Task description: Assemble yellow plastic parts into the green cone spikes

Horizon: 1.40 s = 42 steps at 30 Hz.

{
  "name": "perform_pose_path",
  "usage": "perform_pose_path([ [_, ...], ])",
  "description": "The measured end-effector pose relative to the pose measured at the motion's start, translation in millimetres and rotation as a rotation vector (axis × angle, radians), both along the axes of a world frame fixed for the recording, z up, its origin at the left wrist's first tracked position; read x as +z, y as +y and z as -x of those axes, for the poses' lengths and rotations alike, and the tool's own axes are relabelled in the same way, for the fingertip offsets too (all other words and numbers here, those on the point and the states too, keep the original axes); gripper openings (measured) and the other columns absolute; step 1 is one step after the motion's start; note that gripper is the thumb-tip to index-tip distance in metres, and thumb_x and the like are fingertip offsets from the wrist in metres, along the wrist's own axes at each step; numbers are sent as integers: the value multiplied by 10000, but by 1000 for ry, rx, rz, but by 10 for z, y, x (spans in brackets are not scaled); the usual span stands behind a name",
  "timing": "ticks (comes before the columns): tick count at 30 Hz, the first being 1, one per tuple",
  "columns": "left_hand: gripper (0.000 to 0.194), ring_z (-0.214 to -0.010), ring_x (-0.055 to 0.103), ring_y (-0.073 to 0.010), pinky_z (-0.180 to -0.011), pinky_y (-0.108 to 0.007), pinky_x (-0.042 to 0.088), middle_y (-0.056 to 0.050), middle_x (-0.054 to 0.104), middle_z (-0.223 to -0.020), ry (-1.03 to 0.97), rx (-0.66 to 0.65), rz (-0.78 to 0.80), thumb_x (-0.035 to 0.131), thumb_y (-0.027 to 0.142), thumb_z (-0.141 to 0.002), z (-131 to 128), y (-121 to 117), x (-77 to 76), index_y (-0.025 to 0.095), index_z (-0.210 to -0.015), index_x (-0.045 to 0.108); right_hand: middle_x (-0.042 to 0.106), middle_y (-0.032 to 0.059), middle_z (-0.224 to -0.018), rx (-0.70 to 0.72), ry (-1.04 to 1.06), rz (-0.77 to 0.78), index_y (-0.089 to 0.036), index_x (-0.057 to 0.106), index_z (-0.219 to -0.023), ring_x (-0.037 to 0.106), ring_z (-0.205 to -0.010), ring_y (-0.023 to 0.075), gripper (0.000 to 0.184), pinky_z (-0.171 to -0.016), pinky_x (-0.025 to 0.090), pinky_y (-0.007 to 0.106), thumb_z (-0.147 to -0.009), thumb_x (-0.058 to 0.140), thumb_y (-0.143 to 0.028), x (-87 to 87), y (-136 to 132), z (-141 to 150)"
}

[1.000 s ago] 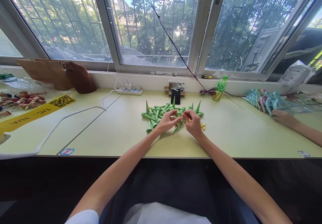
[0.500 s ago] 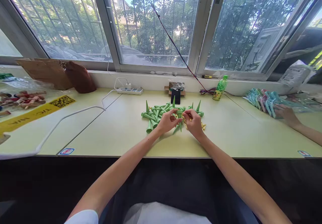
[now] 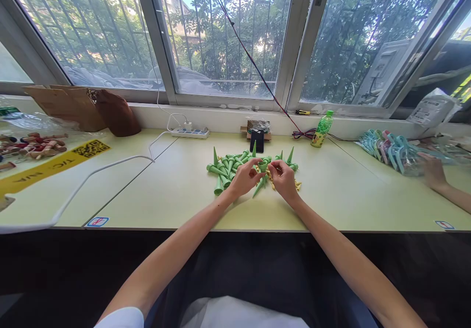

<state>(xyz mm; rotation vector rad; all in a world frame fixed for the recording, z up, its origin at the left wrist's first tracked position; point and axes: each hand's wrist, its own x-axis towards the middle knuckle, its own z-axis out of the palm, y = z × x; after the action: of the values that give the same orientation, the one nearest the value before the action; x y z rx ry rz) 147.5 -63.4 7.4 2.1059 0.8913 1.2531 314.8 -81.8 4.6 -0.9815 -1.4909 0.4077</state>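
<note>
Green cone sits between hands; yellow pieces nearby.

1. Pale yellow-green, smooth-topped table, bearing a jumbled heap of green cones
2. At the heap's right front: small yellow pieces
3. Behind the heap: a black rectangular phone, a small brown cardboard box
4. Behind-left of the heap: a white oblong power strip
5. Behind-right of the heap: a green-capped plastic bottle
</note>
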Motion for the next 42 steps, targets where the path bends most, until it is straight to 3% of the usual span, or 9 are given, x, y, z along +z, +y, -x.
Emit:
perform_pose_path([
  [3,388,-507,588,-114,-559,-240,505,37,617,-655,-5,13,6,663,337,-845,-3,-7,5,209,-1194,551,637,41,-761,11,17,11,-186,587,-851,585,-648,171,245,-598,469,295,-893,585,-427,1,4,7],
  [10,477,-576,657,-100,-494,-216,528,-80,626,-1075,-188,-37,142,696,463,-810,-83,-64,94,197,-1166,522,623,40,-746,-15,31,-5,-187,588,-858,577,-647,170,220,-598,468,296,-901,583,-403,-16,22,-3],
  [15,387,-447,590,-94,-365,-188,412,4,604,-745,-322,15,199,548,575,-891,-94,-98,169,192,-895,495,612,33,-723,-66,37,-46,-194,589,-865,574,-649,171,218,-598,473,292,-906,583,-409,-13,15,-16],
  [19,505,-273,404,-72,-292,-186,241,63,440,-430,-318,2,284,481,643,-900,-73,-102,179,192,-677,443,601,23,-719,-31,17,-75,-201,582,-866,565,-633,163,199,-595,471,287,-918,575,-393,1,-7,-7],
  [22,638,-274,424,-81,-277,-197,224,17,473,-410,-289,-91,428,428,728,-871,-72,-101,183,170,-564,474,594,18,-735,-3,-14,-106,-205,575,-860,558,-633,154,180,-598,465,281,-928,566,-373,-1,-17,3],
  [26,717,-350,535,-118,-308,-217,351,-56,571,-495,-298,-214,596,446,781,-818,-78,-87,185,158,-466,441,590,15,-765,33,-31,-135,-204,572,-865,555,-648,146,158,-607,462,273,-933,563,-345,-7,-23,13],
  [29,705,-397,566,-123,-368,-234,434,-81,622,-562,-349,-245,680,460,772,-818,-75,-68,173,144,-498,485,597,20,-786,47,-45,-138,-200,575,-867,562,-670,147,155,-618,467,272,-932,560,-340,-2,-33,18],
  [34,613,-447,590,-131,-411,-235,449,-88,645,-606,-387,-283,768,490,685,-859,-68,-41,145,123,-629,581,599,23,-802,51,-58,-117,-203,576,-864,567,-683,150,173,-632,477,277,-931,553,-361,9,-48,19],
  [42,477,-525,622,-133,-465,-231,459,-114,697,-731,-416,-297,776,624,587,-825,-60,-35,144,113,-776,609,594,16,-756,65,-11,-68,-205,570,-854,556,-634,147,188,-603,470,279,-909,580,-385,-4,-30,11],
])
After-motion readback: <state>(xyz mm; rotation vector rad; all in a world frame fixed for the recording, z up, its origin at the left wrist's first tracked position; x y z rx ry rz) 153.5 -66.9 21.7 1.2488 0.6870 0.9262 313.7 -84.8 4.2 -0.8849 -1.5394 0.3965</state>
